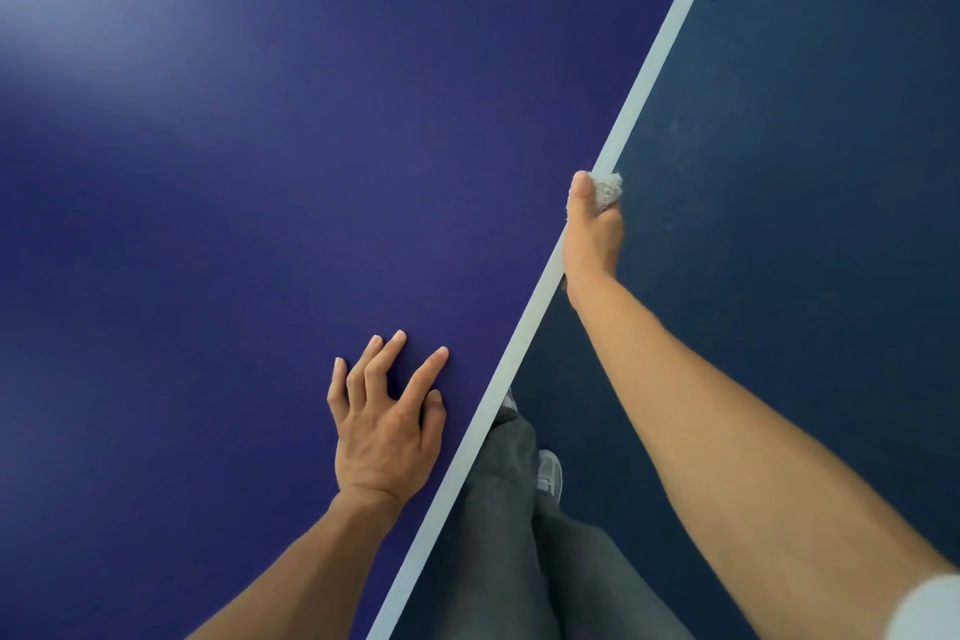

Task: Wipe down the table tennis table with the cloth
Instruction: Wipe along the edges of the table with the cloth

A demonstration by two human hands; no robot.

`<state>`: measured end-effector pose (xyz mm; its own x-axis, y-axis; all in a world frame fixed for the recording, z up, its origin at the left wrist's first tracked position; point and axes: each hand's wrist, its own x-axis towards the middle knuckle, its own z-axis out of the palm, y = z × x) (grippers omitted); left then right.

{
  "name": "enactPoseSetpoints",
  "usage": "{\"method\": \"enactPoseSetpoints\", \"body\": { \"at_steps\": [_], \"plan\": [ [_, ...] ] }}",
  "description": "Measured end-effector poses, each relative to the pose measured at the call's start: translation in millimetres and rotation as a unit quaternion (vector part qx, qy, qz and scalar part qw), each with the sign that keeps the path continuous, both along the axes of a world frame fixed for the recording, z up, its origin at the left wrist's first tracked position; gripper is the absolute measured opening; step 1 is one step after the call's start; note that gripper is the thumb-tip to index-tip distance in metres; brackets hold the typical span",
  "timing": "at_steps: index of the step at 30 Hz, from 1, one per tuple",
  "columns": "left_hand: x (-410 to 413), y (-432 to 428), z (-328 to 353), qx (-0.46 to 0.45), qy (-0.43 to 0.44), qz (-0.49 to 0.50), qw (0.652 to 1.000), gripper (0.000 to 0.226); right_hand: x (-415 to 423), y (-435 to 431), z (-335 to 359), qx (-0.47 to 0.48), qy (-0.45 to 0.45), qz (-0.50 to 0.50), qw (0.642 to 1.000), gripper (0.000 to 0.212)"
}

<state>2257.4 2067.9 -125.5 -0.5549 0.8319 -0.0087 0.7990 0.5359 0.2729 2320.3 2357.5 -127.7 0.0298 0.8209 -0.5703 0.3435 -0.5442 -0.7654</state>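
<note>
Table tennis table (260,172) across the left and centre of the view: deep blue, matte, smooth, with a soft pale glare at the upper left. White edge line (660,68) along its right border, running diagonally from the bottom centre to the top right. No lettering to make out on the top or the line. Right hand (592,234) clamped over that border about halfway up the view, thumb (581,185) laid on top by the white line, fingers curled down the outer side and mostly hidden. Cloth (609,190) gripped in that hand, bunched into a small wad right at the table's edge, pressed against the white line just past the thumb tip. Off-white to pale grey, nubbly like terry towelling, only a small tuft showing beyond the fingers. Left hand (387,431) resting on the blue top nearer the body, just inside the white line, holding nothing. Fingers spread and slightly arched, tips down on the surface, thumb drawn in beside the forefinger. Beyond the edge, dark blue-green floor (805,120), faintly speckled. Grey trouser legs (509,509) below the table's border, a pale shoe (549,476) beside them, any marking on it too blurred to read. White sleeve (924,608) at the bottom right corner.
</note>
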Motion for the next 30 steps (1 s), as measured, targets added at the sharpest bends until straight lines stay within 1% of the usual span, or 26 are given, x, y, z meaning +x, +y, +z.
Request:
{"method": "enactPoseSetpoints", "body": {
  "at_steps": [2, 5, 8, 10, 13, 17, 19, 21, 23, 27, 30],
  "plan": [
    [0, 0, 0, 0.002, -0.002, -0.002, 1.000, 0.041, 6, -32, -3, 0.005, 0.010, 0.005, 1.000, 0.060],
    [0, 3, 0, -0.005, -0.002, 0.003, 1.000, 0.040, 21, -85, -1, -0.038, 0.028, 0.046, 0.998, 0.052],
    [1, 6, 4, -0.007, 0.004, 0.007, 1.000, 0.039, 31, -111, -1, -0.082, 0.038, 0.067, 0.994, 0.058],
    [-1, 10, 6, -0.006, 0.012, -0.002, 1.000, 0.038, 30, -93, -3, -0.075, 0.048, 0.073, 0.993, 0.054],
    [-12, 29, 11, -0.002, 0.017, -0.023, 1.000, 0.035, 19, -24, -7, -0.046, 0.053, 0.057, 0.996, 0.044],
    [-25, 89, 20, 0.000, -0.006, -0.034, 0.999, 0.038, 5, 87, -4, -0.045, 0.042, 0.038, 0.997, 0.044],
    [-28, 130, 23, 0.009, -0.020, -0.022, 1.000, 0.039, 0, 123, 1, -0.046, 0.045, 0.036, 0.997, 0.044],
    [-30, 173, 25, 0.022, -0.028, -0.002, 0.999, 0.038, -3, 134, 6, -0.041, 0.048, 0.026, 0.998, 0.042],
    [-33, 217, 27, 0.038, -0.029, 0.012, 0.999, 0.037, -3, 122, 7, -0.037, 0.077, 0.008, 0.996, 0.041],
    [-36, 303, 24, 0.053, -0.031, 0.014, 0.998, 0.037, 14, 72, 6, -0.082, 0.127, 0.028, 0.988, 0.059],
    [-44, 366, 16, 0.053, -0.024, -0.019, 0.998, 0.039, 15, 91, -2, -0.103, 0.134, 0.051, 0.984, 0.066]
  ]
}}
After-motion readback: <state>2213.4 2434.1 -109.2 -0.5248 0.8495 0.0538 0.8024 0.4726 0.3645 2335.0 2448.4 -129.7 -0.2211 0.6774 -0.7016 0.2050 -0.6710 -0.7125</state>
